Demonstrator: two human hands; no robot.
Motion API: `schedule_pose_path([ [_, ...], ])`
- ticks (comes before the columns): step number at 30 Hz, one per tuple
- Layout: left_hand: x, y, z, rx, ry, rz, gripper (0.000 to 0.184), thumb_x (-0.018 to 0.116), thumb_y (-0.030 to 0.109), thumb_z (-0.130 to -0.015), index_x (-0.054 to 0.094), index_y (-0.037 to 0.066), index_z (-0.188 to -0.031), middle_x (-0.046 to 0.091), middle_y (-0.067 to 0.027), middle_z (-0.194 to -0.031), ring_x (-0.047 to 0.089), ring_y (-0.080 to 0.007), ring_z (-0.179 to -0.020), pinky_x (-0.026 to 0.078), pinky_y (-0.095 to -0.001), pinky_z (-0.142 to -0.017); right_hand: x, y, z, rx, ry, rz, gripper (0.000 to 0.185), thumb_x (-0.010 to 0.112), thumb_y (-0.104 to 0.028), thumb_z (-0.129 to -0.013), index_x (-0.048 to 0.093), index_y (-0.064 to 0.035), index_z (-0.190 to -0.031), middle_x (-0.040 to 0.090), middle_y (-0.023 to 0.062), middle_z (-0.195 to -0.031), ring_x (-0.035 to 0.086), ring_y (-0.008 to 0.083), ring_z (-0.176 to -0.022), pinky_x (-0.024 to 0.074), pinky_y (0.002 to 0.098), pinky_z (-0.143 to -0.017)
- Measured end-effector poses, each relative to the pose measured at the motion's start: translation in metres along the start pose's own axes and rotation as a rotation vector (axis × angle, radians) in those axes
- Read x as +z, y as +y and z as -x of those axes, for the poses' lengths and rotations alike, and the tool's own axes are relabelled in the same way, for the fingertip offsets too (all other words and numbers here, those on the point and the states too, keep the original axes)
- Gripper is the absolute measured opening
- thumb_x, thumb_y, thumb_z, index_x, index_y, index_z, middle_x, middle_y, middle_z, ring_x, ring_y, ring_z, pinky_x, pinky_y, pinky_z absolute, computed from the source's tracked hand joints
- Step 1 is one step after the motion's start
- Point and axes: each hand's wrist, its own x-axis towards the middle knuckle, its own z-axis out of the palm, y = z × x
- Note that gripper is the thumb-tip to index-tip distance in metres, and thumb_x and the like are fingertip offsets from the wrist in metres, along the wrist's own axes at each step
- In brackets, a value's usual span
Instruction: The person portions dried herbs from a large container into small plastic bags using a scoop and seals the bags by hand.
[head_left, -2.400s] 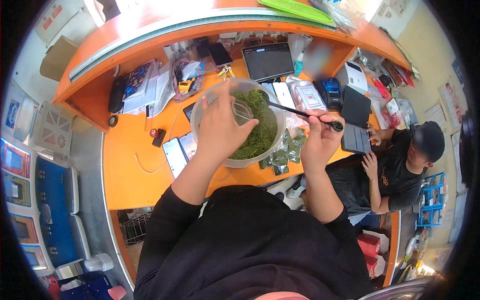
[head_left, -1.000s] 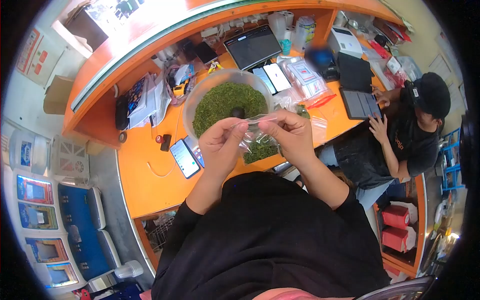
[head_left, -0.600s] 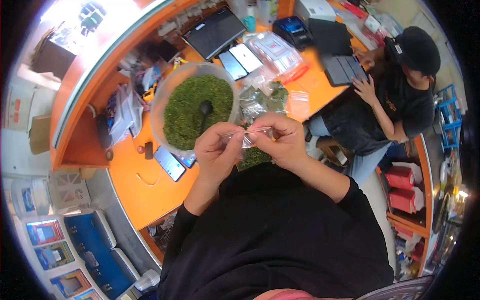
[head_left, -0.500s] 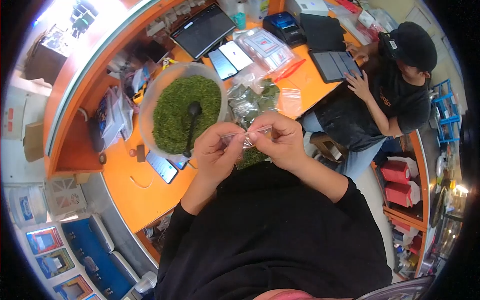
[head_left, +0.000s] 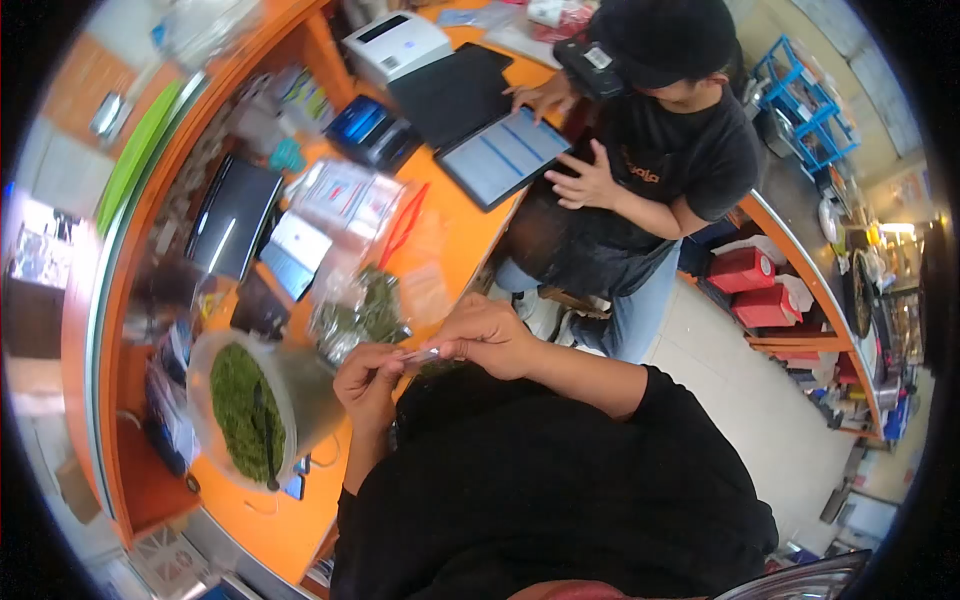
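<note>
– Clear plastic bag: where is it seen in the head view?

– It is held at the near edge of the table, in front of the wearer's body. Only a thin strip of it is shown; the rest is hidden by the fingers.

– How is it gripped?

– It is pinched from both sides. One end is grasped between thumb and fingers by the left hand, the other by the right hand. The two are held close together.

– What is set nearby?

– Toward the table's left end a translucent tub is placed, partly filled with green flakes; a black spoon is rested in them, its handle leaned toward the rim. Between tub and near edge, just beyond the hands, filled packets are heaped. Beside them, along the near edge, flat bags are laid.

– And farther right?

– A tablet is placed by the near edge. It is attended by a co-worker, by whom a hand is spread at its corner; whether it is touched there cannot be told.
</note>
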Motion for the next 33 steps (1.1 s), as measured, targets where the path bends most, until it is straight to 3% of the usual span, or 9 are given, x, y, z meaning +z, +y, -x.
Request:
schedule_pose_path([
  [2, 0.003, -0.014, -0.013, -0.134, 0.077, 0.051, 0.006, 0.062, 0.001, -0.088, 0.066, -0.004, -0.086, 0.065, -0.0127, -0.087, 0.062, -0.0171, -0.077, 0.051, -0.0292, -0.072, -0.036, 0.006, 0.008, 0.230, 0.173, -0.332, 0.024, 0.060, -0.021, -0.094, 0.069, -0.0004, -0.085, 0.070, 0.0104, -0.087, 0.064, 0.0189, -0.081, 0.0480, 0.0314, -0.081],
  [5, -0.034, -0.049, -0.030, -0.242, 0.213, -0.298, 0.013, 0.060, 0.005, -0.090, 0.067, -0.004, -0.096, 0.066, -0.0170, -0.095, 0.064, -0.0254, -0.087, 0.050, -0.0337, -0.083, -0.150, 0.025, 0.006, 0.119, 0.755, -0.355, 0.035, 0.049, -0.032, -0.100, 0.059, 0.0000, -0.110, 0.065, 0.0092, -0.096, 0.062, 0.0182, -0.088, 0.0497, 0.0334, -0.082],
  [8, -0.032, -0.045, -0.053, -0.251, 0.111, -0.982, 0.023, 0.060, 0.010, -0.091, 0.065, -0.002, -0.111, 0.060, -0.0222, -0.118, 0.059, -0.0343, -0.107, 0.044, -0.0384, -0.095, -0.267, 0.045, -0.003, 0.164, 1.136, -0.744, 0.045, 0.039, -0.037, -0.101, 0.050, -0.0027, -0.128, 0.057, 0.0121, -0.125, 0.054, 0.0240, -0.116, 0.0398, 0.0374, -0.102],
  [11, -0.017, -0.067, -0.053, -0.170, 0.279, -1.281, 0.034, 0.059, 0.012, -0.092, 0.059, 0.001, -0.124, 0.044, -0.0229, -0.139, 0.048, -0.0386, -0.124, 0.039, -0.0425, -0.101, -0.338, 0.093, -0.030, 0.340, 1.122, -1.124, 0.044, 0.038, -0.032, -0.101, 0.048, -0.0017, -0.131, 0.053, 0.0160, -0.132, 0.049, 0.0285, -0.124, 0.0382, 0.0415, -0.105],
  [15, 0.026, -0.062, -0.074, -0.266, 0.278, -0.708, 0.034, 0.060, 0.008, -0.091, 0.059, 0.002, -0.124, 0.037, -0.0191, -0.146, 0.044, -0.0343, -0.129, 0.035, -0.0392, -0.105, -0.370, 0.093, -0.101, 0.038, 1.085, -1.254, 0.046, 0.035, -0.032, -0.100, 0.048, -0.0032, -0.134, 0.049, 0.0155, -0.138, 0.045, 0.0338, -0.128, 0.0361, 0.0513, -0.107],
  [22, 0.083, -0.061, -0.091, -0.126, 0.151, -0.923, 0.020, 0.064, 0.006, -0.086, 0.065, 0.000, -0.105, 0.058, -0.0184, -0.125, 0.058, -0.0299, -0.112, 0.045, -0.0363, -0.094, -0.369, 0.052, -0.121, 0.126, 1.148, -1.149, 0.050, 0.034, -0.037, -0.099, 0.051, -0.0047, -0.133, 0.051, 0.0140, -0.136, 0.044, 0.0352, -0.129, 0.0329, 0.0522, -0.109],
  [26, 0.091, -0.085, -0.081, -0.379, 0.048, -0.919, 0.016, 0.070, 0.014, -0.082, 0.065, 0.000, -0.090, 0.065, -0.0169, -0.101, 0.063, -0.0332, -0.093, 0.049, -0.0375, -0.083, -0.348, 0.079, -0.106, 0.211, 1.264, -1.075, 0.043, 0.033, -0.031, -0.100, 0.051, -0.0035, -0.127, 0.052, 0.0120, -0.135, 0.045, 0.0316, -0.129, 0.0315, 0.0474, -0.111],
  [30, 0.096, -0.130, -0.073, -0.472, 0.073, -1.118, 0.020, 0.075, 0.019, -0.075, 0.067, 0.002, -0.081, 0.065, -0.0168, -0.088, 0.062, -0.0356, -0.083, 0.050, -0.0418, -0.075, -0.263, 0.089, -0.078, 0.389, 0.993, -0.967, 0.041, 0.036, -0.035, -0.102, 0.049, -0.0059, -0.128, 0.053, 0.0089, -0.132, 0.049, 0.0261, -0.124, 0.0377, 0.0425, -0.106],
  [33, 0.084, -0.165, -0.052, -0.416, 0.087, -1.212, 0.015, 0.072, 0.017, -0.073, 0.067, 0.003, -0.079, 0.065, -0.0166, -0.085, 0.062, -0.0356, -0.080, 0.049, -0.0443, -0.073, -0.211, 0.127, -0.038, 0.721, 0.431, -1.136, 0.030, 0.046, -0.029, -0.099, 0.057, -0.0045, -0.112, 0.065, 0.0067, -0.103, 0.064, 0.0216, -0.093, 0.0529, 0.0363, -0.079],
])
